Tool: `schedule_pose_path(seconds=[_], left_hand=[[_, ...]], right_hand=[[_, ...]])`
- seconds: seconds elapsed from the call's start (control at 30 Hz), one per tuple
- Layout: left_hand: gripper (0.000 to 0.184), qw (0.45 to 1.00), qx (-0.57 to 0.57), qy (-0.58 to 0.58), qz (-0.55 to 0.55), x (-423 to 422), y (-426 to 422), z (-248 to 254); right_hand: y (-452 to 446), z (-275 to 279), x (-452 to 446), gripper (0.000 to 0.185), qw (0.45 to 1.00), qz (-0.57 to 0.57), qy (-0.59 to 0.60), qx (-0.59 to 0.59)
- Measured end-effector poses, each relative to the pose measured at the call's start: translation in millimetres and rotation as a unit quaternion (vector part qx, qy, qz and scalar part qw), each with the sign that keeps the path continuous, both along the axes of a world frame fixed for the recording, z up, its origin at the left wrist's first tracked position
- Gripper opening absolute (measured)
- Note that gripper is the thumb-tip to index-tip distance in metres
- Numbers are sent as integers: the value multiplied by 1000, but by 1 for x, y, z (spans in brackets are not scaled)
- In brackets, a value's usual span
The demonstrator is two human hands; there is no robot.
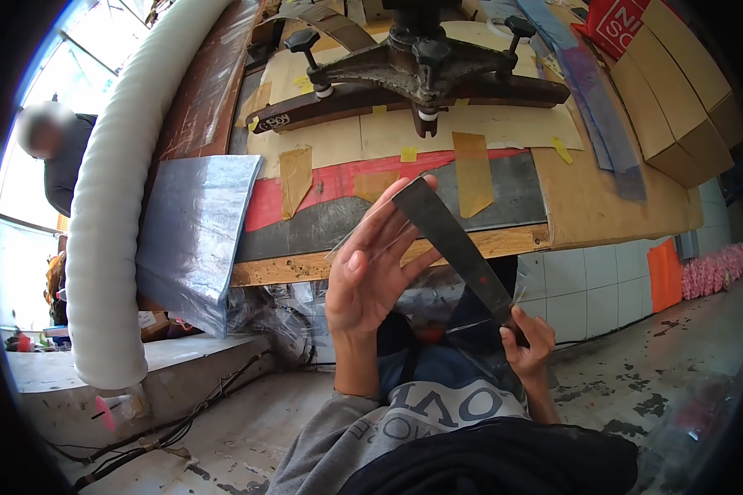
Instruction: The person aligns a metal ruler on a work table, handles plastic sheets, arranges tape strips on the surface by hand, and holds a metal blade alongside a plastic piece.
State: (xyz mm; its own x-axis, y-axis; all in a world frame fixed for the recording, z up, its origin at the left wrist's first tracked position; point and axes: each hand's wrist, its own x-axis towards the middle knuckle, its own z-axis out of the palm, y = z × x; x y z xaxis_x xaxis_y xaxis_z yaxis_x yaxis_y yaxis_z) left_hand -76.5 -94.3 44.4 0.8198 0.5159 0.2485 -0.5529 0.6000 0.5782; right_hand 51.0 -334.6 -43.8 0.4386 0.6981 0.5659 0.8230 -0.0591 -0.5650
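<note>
My right hand (527, 345) is closed on the lower end of a long dark flat bar (461, 254), which slants up to the left and has a small red mark. Behind the bar's upper end are the stretched fingers of my left hand (370, 276), palm toward me. A thin clear film (381, 237) crosses those fingers; whether they pinch it I cannot tell. More clear film shows beside the bar's lower end. Both hands are in front of the workbench's wooden front edge (305, 266).
A heavy metal clamp frame (425, 78) with black knobs stands on the taped bench top. Blue-tinted plastic sheet (194, 223) hangs over the left edge, beside a white foam roll (111, 214). Cardboard boxes (677, 99) are at right. Cables (198, 404) run along the floor; a person (62, 157) is far left.
</note>
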Motion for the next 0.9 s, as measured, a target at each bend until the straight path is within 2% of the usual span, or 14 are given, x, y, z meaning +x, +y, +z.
schedule_pose_path(seconds=[0.9], left_hand=[[93,1000,-3,-2,15,-6,7,-7]], right_hand=[[1,2,-2,40,998,7,-22,-53]])
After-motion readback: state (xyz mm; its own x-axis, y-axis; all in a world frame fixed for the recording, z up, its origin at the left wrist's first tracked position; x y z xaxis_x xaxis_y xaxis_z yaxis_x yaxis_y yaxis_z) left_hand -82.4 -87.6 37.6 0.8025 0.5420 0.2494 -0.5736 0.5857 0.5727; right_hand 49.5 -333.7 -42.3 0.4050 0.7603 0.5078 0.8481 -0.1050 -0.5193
